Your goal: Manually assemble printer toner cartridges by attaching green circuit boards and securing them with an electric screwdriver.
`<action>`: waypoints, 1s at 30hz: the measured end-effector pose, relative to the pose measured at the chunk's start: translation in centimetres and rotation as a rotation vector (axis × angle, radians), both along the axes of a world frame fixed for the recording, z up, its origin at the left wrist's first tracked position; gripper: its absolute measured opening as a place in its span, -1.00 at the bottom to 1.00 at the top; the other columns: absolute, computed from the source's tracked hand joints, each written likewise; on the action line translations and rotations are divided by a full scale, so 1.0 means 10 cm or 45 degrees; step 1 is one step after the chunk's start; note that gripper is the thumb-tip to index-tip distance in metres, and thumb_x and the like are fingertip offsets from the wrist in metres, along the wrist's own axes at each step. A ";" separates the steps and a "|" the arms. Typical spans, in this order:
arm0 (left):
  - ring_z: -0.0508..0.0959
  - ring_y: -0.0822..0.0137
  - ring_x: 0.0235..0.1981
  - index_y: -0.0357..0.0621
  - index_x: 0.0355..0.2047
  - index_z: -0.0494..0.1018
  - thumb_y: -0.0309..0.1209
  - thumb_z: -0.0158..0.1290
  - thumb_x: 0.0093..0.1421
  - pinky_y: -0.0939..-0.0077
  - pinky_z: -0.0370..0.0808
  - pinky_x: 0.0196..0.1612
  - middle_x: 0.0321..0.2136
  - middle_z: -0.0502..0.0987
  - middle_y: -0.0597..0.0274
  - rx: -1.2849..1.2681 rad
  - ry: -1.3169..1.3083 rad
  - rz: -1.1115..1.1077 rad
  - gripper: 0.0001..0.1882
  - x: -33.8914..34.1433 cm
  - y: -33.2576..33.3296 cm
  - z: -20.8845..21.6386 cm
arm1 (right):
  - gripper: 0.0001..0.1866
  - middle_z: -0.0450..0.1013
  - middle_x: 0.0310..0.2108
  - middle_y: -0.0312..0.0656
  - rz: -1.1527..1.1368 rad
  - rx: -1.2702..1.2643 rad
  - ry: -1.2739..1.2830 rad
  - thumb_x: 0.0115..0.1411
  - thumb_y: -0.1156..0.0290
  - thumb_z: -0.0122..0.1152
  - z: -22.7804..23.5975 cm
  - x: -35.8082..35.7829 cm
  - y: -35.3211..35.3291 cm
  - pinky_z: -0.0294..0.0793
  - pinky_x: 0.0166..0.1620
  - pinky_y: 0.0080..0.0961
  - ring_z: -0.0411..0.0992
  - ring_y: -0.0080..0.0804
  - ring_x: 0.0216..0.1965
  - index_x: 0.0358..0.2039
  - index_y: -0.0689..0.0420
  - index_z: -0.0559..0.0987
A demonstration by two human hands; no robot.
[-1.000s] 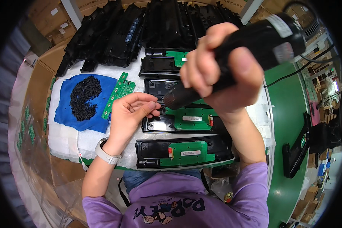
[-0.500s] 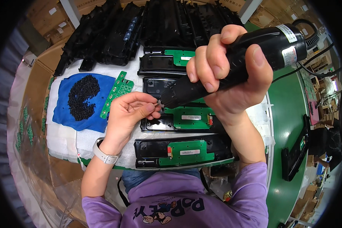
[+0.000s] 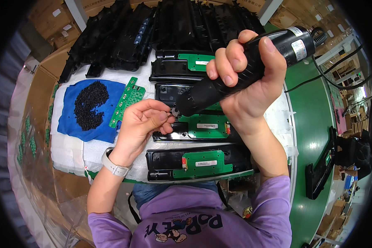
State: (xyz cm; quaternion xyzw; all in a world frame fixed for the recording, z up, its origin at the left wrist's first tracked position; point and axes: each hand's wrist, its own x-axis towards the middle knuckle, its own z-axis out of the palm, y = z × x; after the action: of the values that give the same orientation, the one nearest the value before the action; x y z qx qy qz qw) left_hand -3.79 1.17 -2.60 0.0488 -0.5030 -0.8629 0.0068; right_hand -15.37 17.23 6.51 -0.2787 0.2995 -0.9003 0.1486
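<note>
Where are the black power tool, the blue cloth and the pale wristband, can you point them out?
Black power tool (image 3: pixel 254 62): head view, on the middle of its body.
Blue cloth (image 3: pixel 105 131): head view, on its bare lower part.
Pale wristband (image 3: pixel 117 169): head view, on its strap.

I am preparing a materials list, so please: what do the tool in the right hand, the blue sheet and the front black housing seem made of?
Black corded tool: probably plastic, satin, going by its soft highlights.
Blue sheet: likely fabric, matt, with soft, uneven edges.
Front black housing: probably moulded plastic, slightly shiny, with thin raised walls.
</note>
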 end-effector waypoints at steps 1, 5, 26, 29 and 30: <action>0.57 0.38 -0.47 -0.30 -0.28 0.43 -0.57 0.06 0.10 0.67 0.48 -0.42 -0.43 0.56 0.06 0.065 -0.008 -0.058 -0.84 0.00 -0.01 0.00 | -0.72 0.19 -0.72 -0.31 0.000 0.001 0.001 0.15 0.16 -0.07 0.00 0.01 0.01 0.31 -0.52 -0.46 0.21 -0.52 -0.74 -0.40 0.13 0.34; 0.57 0.40 -0.43 -0.31 -0.30 0.42 -0.56 0.05 0.12 0.67 0.48 -0.38 -0.42 0.56 0.08 -0.046 -0.045 -0.119 -0.87 -0.01 0.06 0.04 | -0.73 0.21 -0.72 -0.30 0.019 -0.029 -0.027 0.14 0.17 -0.06 -0.02 0.04 0.07 0.31 -0.53 -0.46 0.22 -0.51 -0.75 -0.39 0.14 0.35; 0.48 0.59 -0.37 -0.34 -0.34 0.45 -0.62 0.06 0.08 0.77 0.44 -0.31 -0.42 0.50 0.30 -0.547 0.155 0.068 -0.89 0.02 0.16 0.00 | -0.67 0.22 -0.73 -0.29 0.122 0.591 0.489 -0.10 0.39 0.25 -0.20 0.31 0.15 0.24 -0.66 -0.64 0.20 -0.57 -0.77 -0.43 0.20 0.27; 0.48 0.59 -0.37 -0.33 -0.33 0.44 -0.64 0.07 0.06 0.78 0.44 -0.31 -0.42 0.50 0.30 -0.528 0.159 0.054 -0.87 0.01 0.16 -0.02 | -0.65 0.26 -0.68 -0.26 0.078 0.614 0.550 -0.13 0.39 0.29 -0.26 0.35 0.12 0.29 -0.61 -0.64 0.25 -0.58 -0.70 -0.46 0.21 0.28; 0.48 0.59 -0.37 -0.33 -0.33 0.44 -0.65 0.07 0.06 0.78 0.44 -0.32 -0.42 0.50 0.30 -0.534 0.165 0.059 -0.86 0.02 0.16 -0.03 | -0.65 0.26 -0.68 -0.26 0.082 0.609 0.553 -0.13 0.39 0.29 -0.26 0.36 0.11 0.29 -0.61 -0.64 0.25 -0.58 -0.70 -0.46 0.21 0.28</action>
State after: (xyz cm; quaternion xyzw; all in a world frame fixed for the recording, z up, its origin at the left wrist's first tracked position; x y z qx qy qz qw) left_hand -3.60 2.75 -2.92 0.0024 -0.6687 -0.7403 0.0690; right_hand -11.76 18.32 3.88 -0.4307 0.5183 -0.7188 0.1709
